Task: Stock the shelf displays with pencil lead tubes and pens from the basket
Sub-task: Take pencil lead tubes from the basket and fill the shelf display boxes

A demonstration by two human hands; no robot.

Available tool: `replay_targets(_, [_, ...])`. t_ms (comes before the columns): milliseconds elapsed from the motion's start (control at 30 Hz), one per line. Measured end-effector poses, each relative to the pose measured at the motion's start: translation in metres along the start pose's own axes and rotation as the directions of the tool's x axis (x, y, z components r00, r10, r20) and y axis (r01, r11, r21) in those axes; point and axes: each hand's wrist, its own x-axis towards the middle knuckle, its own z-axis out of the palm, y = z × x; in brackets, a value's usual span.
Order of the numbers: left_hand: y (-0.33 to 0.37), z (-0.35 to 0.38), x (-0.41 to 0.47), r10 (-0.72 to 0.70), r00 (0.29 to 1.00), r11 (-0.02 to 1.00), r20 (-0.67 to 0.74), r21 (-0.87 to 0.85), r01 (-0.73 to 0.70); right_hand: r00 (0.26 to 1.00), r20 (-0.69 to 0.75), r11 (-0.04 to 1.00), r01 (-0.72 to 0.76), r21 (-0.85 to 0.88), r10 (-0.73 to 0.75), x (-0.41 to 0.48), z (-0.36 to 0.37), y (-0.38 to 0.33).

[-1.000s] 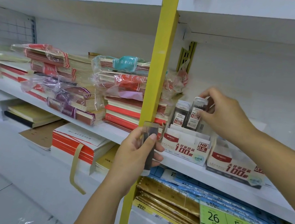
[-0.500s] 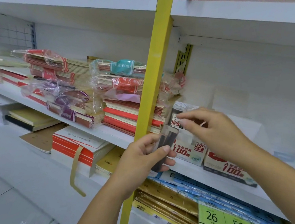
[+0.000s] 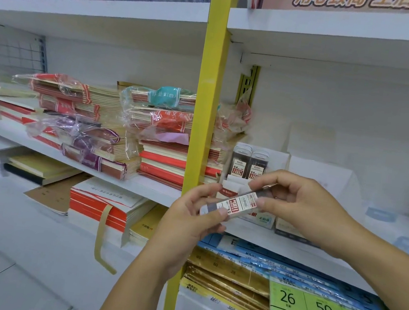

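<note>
A pencil lead tube [image 3: 237, 203] with a red and white label lies tilted between both my hands, in front of the shelf. My left hand [image 3: 189, 218] grips its lower left end. My right hand [image 3: 301, 208] pinches its upper right end with thumb and fingers. Behind them, two lead tubes [image 3: 248, 163] stand upright in a white display box [image 3: 263, 217] on the middle shelf. A second white display box [image 3: 290, 231] sits to its right, mostly hidden by my right hand. No basket or pens are in view.
A yellow shelf post [image 3: 206, 102] rises just left of my hands. Wrapped stacks of notebooks [image 3: 97, 124] fill the shelf to the left. Blue and gold paper packs with a green price label [image 3: 321, 309] lie on the shelf below.
My right hand left the tubes standing in the display box and came down to the tube in my left hand, which has turned from upright to tilted. The view moved closer.
</note>
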Motion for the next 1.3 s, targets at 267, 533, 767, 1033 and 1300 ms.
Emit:
replay_targets(267, [0.001, 0.004, 0.005, 0.122, 0.986, 0.99, -0.118, 0.083, -0.113, 0.994, 0.106, 0.983, 0.012, -0.183, 0.008, 0.003, 0.009, -0.004])
replay_targets(533, [-0.006, 0.019, 0.014, 0.42, 0.902, 0.783, -0.102, 0.542, -0.303, 0.998, -0.025, 0.969, 0.05, -0.242, -0.058, 0.023, -0.004, -0.026])
replay_targets(767, [-0.03, 0.022, 0.023, 0.46, 0.867, 0.27, 0.192, 0.9, -0.343, 0.902, -0.294, 0.816, 0.102, -0.569, -0.318, 0.06, -0.029, -0.017])
replay_targets(1033, [-0.034, 0.019, 0.025, 0.466, 0.862, 0.277, 0.198, 0.893, -0.355, 0.954, -0.145, 0.667, 0.07, -0.742, -0.261, 0.074, -0.02, 0.013])
replay_targets(1300, [-0.03, 0.016, 0.022, 0.441, 0.869, 0.339, 0.224, 0.855, -0.393, 0.972, -0.121, 0.432, -0.023, -0.901, -0.201, 0.076, -0.022, 0.014])
